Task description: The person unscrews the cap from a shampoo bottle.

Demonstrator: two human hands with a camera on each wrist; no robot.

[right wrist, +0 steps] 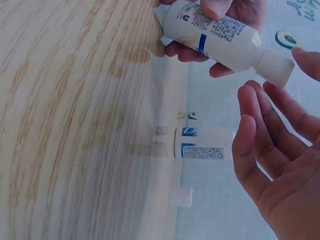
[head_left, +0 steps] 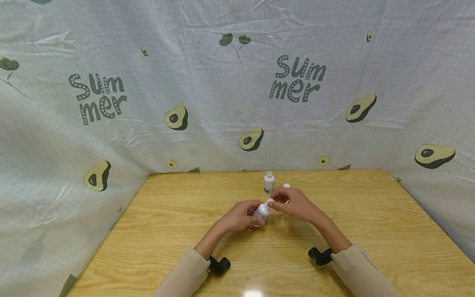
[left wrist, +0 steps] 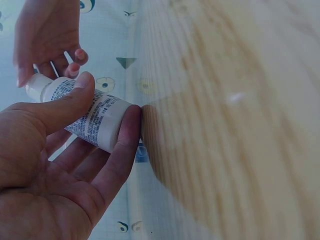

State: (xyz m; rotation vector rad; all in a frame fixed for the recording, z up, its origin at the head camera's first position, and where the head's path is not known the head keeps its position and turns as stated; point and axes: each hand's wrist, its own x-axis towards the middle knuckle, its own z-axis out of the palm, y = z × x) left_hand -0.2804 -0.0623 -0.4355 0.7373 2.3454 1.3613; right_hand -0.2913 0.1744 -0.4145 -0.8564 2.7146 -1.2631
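My left hand [head_left: 243, 216] grips a small white plastic bottle [left wrist: 102, 117] with printed text on its label, thumb on one side and fingers curled round the other. The bottle tilts, its neck end raised toward the right hand. On that end sits a white cap [right wrist: 275, 67]. My right hand [head_left: 293, 204] has thumb and index finger at opposite edges of the cap, pinching it, while the other fingers are loosely bent. Just behind the hands a second white bottle [head_left: 269, 183] stands upright, its neck uncapped. A loose white cap [head_left: 286, 185] lies to its right, partly behind the right hand.
The wooden table [head_left: 167, 239] reaches back to a hanging cloth [head_left: 208, 82] printed with avocados and lettering, which also covers the sides. Black wrist mounts [head_left: 220, 266] sit at both sleeve cuffs, close over the tabletop.
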